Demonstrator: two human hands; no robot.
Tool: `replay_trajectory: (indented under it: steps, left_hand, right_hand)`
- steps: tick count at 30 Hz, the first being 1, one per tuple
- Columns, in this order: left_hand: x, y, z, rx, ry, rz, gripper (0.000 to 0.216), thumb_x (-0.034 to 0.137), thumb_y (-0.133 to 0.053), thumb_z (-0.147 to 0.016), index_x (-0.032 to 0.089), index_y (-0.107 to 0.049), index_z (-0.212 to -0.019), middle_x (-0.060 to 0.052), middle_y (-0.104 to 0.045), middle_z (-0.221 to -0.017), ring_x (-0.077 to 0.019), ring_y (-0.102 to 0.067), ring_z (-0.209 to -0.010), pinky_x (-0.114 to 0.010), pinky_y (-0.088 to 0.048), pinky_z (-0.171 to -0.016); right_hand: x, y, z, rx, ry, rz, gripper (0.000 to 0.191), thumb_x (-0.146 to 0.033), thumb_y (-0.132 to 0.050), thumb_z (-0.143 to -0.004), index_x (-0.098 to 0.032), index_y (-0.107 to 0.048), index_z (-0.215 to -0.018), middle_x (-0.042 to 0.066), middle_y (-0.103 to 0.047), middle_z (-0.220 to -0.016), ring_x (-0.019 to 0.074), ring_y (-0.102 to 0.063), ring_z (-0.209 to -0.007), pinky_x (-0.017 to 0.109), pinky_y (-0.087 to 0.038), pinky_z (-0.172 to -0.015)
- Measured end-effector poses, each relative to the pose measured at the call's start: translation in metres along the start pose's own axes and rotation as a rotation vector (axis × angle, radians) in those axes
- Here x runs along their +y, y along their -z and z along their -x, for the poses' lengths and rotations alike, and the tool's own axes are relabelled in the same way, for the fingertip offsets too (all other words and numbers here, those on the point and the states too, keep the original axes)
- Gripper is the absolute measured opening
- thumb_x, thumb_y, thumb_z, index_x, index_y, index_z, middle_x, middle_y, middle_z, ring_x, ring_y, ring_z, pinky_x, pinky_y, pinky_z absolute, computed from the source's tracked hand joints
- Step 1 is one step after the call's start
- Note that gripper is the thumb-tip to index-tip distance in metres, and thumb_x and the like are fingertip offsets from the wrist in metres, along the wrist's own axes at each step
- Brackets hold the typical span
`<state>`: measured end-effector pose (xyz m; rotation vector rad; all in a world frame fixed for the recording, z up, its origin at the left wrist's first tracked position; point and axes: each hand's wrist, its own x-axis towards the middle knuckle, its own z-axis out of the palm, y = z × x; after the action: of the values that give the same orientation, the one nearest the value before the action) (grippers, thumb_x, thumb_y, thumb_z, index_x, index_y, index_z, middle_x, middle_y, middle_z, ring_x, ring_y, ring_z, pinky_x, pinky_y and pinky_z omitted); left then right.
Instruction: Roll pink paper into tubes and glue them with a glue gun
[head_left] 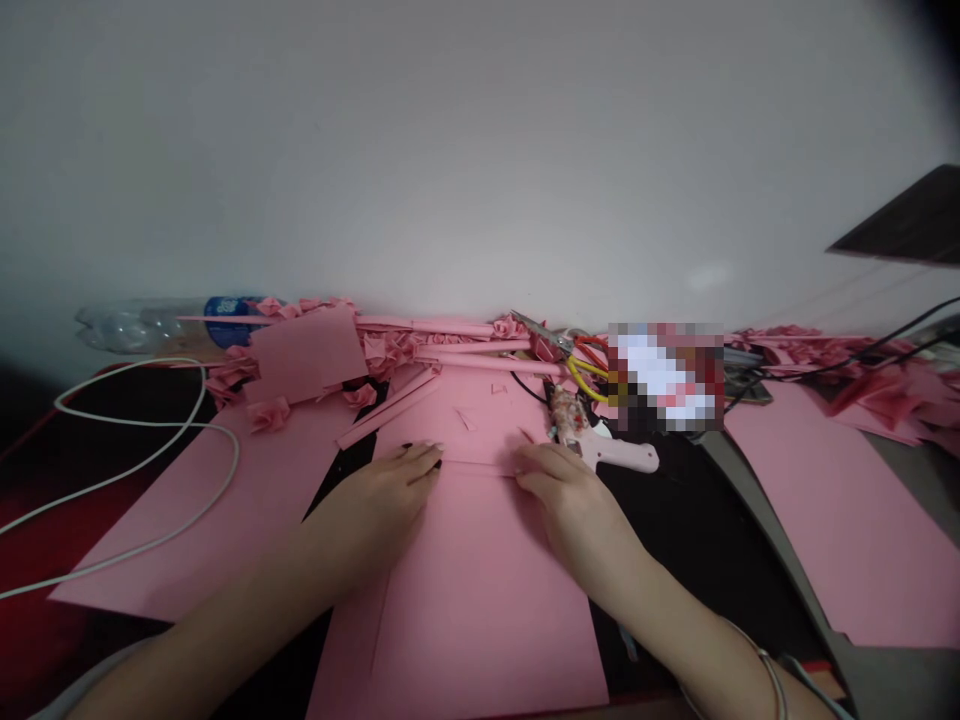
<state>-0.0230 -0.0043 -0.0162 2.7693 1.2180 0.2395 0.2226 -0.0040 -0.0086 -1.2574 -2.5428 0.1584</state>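
A sheet of pink paper [487,580] lies in front of me on the dark table. A narrow fold or roll [476,468] runs across it between my hands. My left hand [394,490] is closed at the left end of this strip, fingertips pressed on the paper. At the right end, my right hand [566,490] pinches the strip between thumb and fingers. Beyond them, small paper scraps [466,418] rest on more pink paper. A pale glue gun [600,445] lies just right of my right hand.
Rolled pink paper tubes [480,362], folded paper flowers [266,413] and yellow-handled pliers [589,380] lie along the wall. A clear plastic bottle [150,325] is at back left, with a white cable [232,470] nearer. Another pink sheet [855,520] lies at right.
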Motion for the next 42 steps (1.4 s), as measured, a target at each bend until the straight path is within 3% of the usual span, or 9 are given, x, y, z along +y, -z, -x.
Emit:
replay_trajectory:
  steps: [6,10,14,20,24,27,29,36,42]
  left_hand:
    - [0.023,-0.002,-0.004,-0.047,-0.013,-0.064,0.047,0.009,-0.037,-0.081,0.001,-0.051,-0.125,-0.02,-0.048,-0.135,-0.0272,-0.045,-0.126,-0.041,-0.039,-0.104]
    - [0.032,-0.008,-0.006,-0.033,-0.023,-0.049,0.05,0.01,-0.037,-0.081,-0.001,-0.047,-0.129,-0.021,-0.042,-0.139,-0.0284,-0.039,-0.13,-0.043,-0.038,-0.105]
    - [0.032,-0.007,-0.006,-0.036,0.028,-0.062,0.045,0.012,-0.036,-0.085,0.003,-0.052,-0.126,-0.018,-0.047,-0.136,-0.0257,-0.045,-0.126,-0.041,-0.04,-0.103]
    - [0.027,0.009,0.0,-0.109,0.249,-0.231,0.035,0.009,-0.04,-0.085,0.005,-0.063,-0.112,-0.019,-0.064,-0.117,-0.0268,-0.061,-0.107,-0.042,-0.047,-0.094]
    - [0.024,0.019,0.001,-0.17,0.254,-0.286,0.028,0.004,-0.042,-0.084,0.01,-0.069,-0.09,-0.017,-0.068,-0.1,-0.0298,-0.061,-0.1,-0.049,-0.045,-0.089]
    - [0.016,0.018,0.0,-0.056,0.226,-0.231,0.026,0.007,-0.042,-0.086,0.015,-0.066,-0.08,-0.011,-0.065,-0.1,-0.0263,-0.057,-0.1,-0.052,-0.036,-0.095]
    - [0.01,0.014,-0.001,0.047,0.221,-0.168,0.029,0.01,-0.038,-0.09,0.017,-0.064,-0.077,-0.008,-0.064,-0.099,-0.023,-0.057,-0.098,-0.051,-0.033,-0.098]
    - [-0.001,0.009,-0.005,0.087,0.364,0.059,0.021,0.021,-0.042,-0.089,0.017,-0.059,-0.076,-0.007,-0.062,-0.085,-0.0232,-0.058,-0.084,-0.037,-0.045,-0.079]
    - [-0.009,0.003,-0.005,0.117,0.387,0.265,0.019,0.021,-0.042,-0.088,0.018,-0.06,-0.089,-0.005,-0.064,-0.094,-0.0208,-0.059,-0.086,-0.034,-0.045,-0.082]
  right_hand:
    - [-0.027,-0.02,0.005,-0.098,0.06,0.22,0.047,0.001,-0.044,-0.079,0.005,-0.051,-0.126,0.028,-0.049,-0.131,0.0337,-0.048,-0.121,0.046,-0.043,-0.1]
    - [-0.042,-0.021,-0.002,-0.165,0.092,0.158,0.049,-0.012,-0.041,-0.087,0.004,-0.044,-0.133,0.025,-0.04,-0.139,0.0324,-0.037,-0.13,0.044,-0.034,-0.107]
    - [-0.039,-0.005,-0.006,-0.237,0.058,0.129,0.048,-0.019,-0.039,-0.091,0.0,-0.043,-0.134,0.022,-0.039,-0.14,0.0283,-0.04,-0.129,0.04,-0.036,-0.107]
    - [-0.018,0.005,0.006,-0.212,0.005,0.249,0.04,-0.013,-0.047,-0.086,-0.001,-0.057,-0.123,0.023,-0.055,-0.127,0.0296,-0.055,-0.116,0.041,-0.047,-0.097]
    - [-0.008,-0.001,0.009,-0.142,0.015,0.256,0.031,-0.004,-0.051,-0.082,-0.002,-0.065,-0.11,0.022,-0.06,-0.121,0.0297,-0.057,-0.112,0.04,-0.05,-0.093]
    - [-0.005,-0.002,0.003,-0.036,-0.001,0.168,0.018,-0.003,-0.053,-0.081,-0.007,-0.07,-0.081,0.018,-0.066,-0.106,0.0272,-0.059,-0.101,0.04,-0.049,-0.091]
    - [-0.003,-0.002,-0.002,0.028,-0.053,0.081,0.018,-0.005,-0.054,-0.082,-0.011,-0.067,-0.072,0.014,-0.066,-0.096,0.0256,-0.06,-0.093,0.041,-0.051,-0.086]
    - [0.006,-0.006,-0.008,0.068,-0.21,-0.245,0.014,-0.001,-0.052,-0.077,-0.013,-0.059,-0.08,0.011,-0.059,-0.087,0.0228,-0.057,-0.085,0.037,-0.05,-0.074]
    - [0.008,-0.005,-0.009,0.031,-0.19,-0.312,0.017,-0.002,-0.049,-0.08,-0.015,-0.059,-0.085,0.008,-0.057,-0.088,0.0199,-0.056,-0.083,0.033,-0.048,-0.074]
